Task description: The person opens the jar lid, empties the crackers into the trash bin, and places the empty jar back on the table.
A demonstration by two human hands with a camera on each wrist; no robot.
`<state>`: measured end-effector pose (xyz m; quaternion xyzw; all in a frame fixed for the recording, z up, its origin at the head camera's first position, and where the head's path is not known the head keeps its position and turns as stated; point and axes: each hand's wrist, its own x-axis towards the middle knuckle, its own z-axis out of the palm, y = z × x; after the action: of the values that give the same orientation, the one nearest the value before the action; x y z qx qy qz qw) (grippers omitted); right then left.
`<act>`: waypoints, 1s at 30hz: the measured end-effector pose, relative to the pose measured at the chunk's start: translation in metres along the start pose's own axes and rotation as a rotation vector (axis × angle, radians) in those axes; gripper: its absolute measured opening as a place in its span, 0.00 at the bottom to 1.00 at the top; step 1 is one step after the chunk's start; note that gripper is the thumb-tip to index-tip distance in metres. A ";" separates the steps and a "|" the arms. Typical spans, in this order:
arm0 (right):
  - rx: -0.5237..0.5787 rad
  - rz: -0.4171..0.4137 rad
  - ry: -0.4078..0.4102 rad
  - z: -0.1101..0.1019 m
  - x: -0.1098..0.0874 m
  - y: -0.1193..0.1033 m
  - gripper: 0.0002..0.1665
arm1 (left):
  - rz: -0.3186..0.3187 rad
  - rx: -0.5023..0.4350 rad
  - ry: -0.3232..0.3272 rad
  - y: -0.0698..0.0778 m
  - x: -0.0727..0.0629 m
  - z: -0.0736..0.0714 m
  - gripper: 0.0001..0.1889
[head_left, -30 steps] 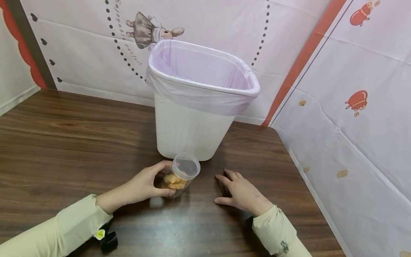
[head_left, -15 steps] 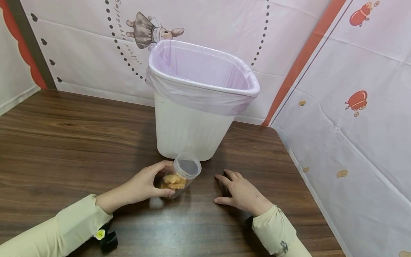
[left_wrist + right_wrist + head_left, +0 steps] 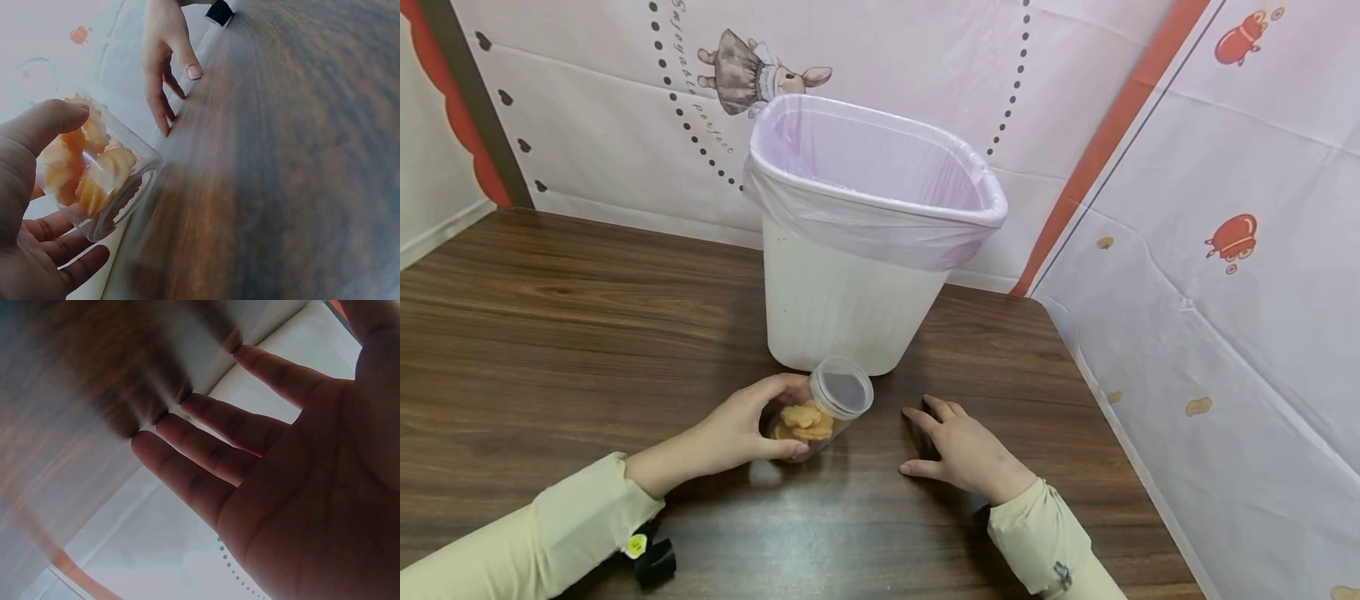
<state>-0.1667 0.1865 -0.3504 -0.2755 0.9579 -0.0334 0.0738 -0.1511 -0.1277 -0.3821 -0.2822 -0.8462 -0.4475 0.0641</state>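
Observation:
My left hand (image 3: 730, 429) grips a clear plastic jar (image 3: 842, 390) around its side, thumb on the near side and fingers on the far side. The jar tilts to the right, its uncovered mouth facing up and right. Several golden ridged cookies (image 3: 103, 178) lie in its lower part, seen through the wall in the left wrist view. To the right of the jar, my right hand (image 3: 966, 450) rests its fingertips on the table, holding nothing. Its fingers (image 3: 187, 475) are spread and nearly straight in the right wrist view.
Behind the jar stands a white bin (image 3: 850, 292) with a pale purple liner (image 3: 880, 229) folded over its rim. The dark wood table (image 3: 587, 333) meets printed white sheets (image 3: 1187, 358) at the back and right. A black wrist mount (image 3: 655, 567) hangs by the left sleeve.
The jar has tipped slightly further to the right in my left hand, its mouth shifting a little rightward. My right hand has stayed in place.

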 end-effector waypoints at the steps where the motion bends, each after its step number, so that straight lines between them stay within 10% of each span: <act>1: 0.001 -0.001 0.000 0.000 0.000 0.000 0.45 | -0.002 0.002 0.001 0.000 0.000 0.000 0.32; 30: 0.064 -0.030 0.027 -0.026 0.007 0.000 0.38 | 0.026 0.030 0.008 0.000 -0.004 -0.002 0.34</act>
<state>-0.1771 0.1831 -0.3252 -0.2867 0.9530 -0.0689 0.0691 -0.1484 -0.1305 -0.3826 -0.2907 -0.8488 -0.4348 0.0775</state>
